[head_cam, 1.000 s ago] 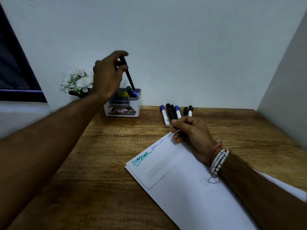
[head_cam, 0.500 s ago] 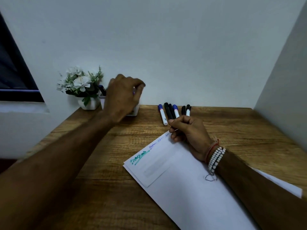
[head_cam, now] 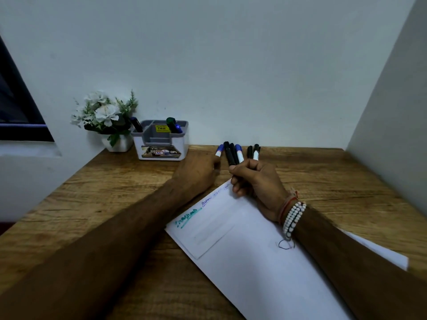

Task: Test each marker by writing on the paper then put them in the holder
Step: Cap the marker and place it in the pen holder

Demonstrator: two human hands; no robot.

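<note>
The white and grey holder stands at the back of the desk with a dark marker in its left slot and green and blue ones in its right slot. Several markers lie in a row by the wall. My left hand lies over the near end of the leftmost blue-capped marker, fingers curled on it. My right hand grips a black marker at the top corner of the white paper, which bears green writing and blue scribbles.
A white pot of white flowers stands left of the holder. Walls close the desk at the back and on the right. A dark window is at far left. Beaded bracelets circle my right wrist.
My left hand let the black marker down into the holder, then moved right and down to the blue-capped marker in the row. My right hand stayed at the paper's corner.
</note>
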